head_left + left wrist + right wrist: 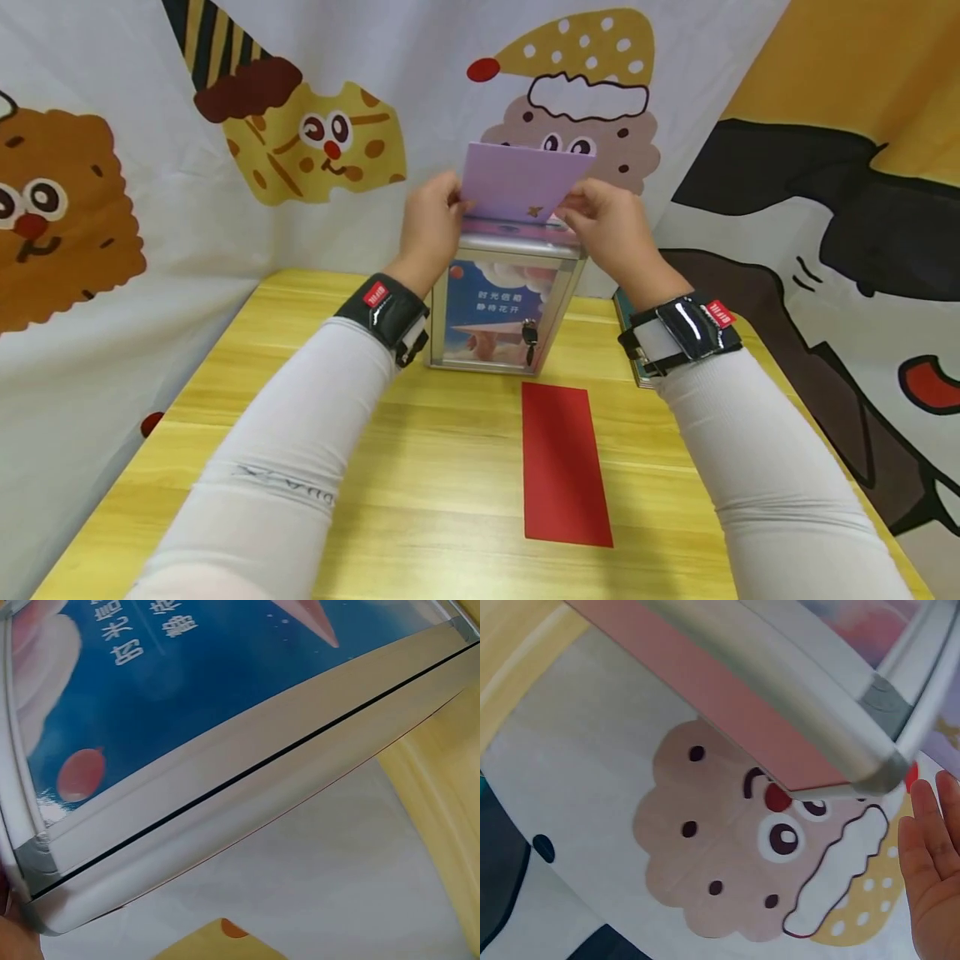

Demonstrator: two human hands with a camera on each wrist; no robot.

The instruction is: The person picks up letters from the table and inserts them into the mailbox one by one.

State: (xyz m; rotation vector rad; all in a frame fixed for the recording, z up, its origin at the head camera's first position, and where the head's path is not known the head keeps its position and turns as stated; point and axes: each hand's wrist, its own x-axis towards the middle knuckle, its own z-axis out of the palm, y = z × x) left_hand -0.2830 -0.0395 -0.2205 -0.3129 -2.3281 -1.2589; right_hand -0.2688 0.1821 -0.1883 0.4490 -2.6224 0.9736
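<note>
A lavender envelope (525, 179) with a small gold mark near its lower edge stands upright over the top of a metal-framed letter box (572, 279). My left hand (431, 225) pinches its left edge, and my right hand (606, 225) pinches the lower right corner. The envelope's bottom edge is right at the box's pink top. A key (530, 337) hangs from the lock on the blue picture front. The left wrist view is filled by the box front (187, 705), with only a sliver of hand at lower left. In the right wrist view, my right hand (937, 870) shows beside the box corner.
A red paper rectangle (566, 467) lies on the wooden table (442, 500) in front of the box. Partly behind my right wrist is a thin greenish book or stack (624, 312). A cartoon-printed cloth (435, 100) hangs behind and at the sides.
</note>
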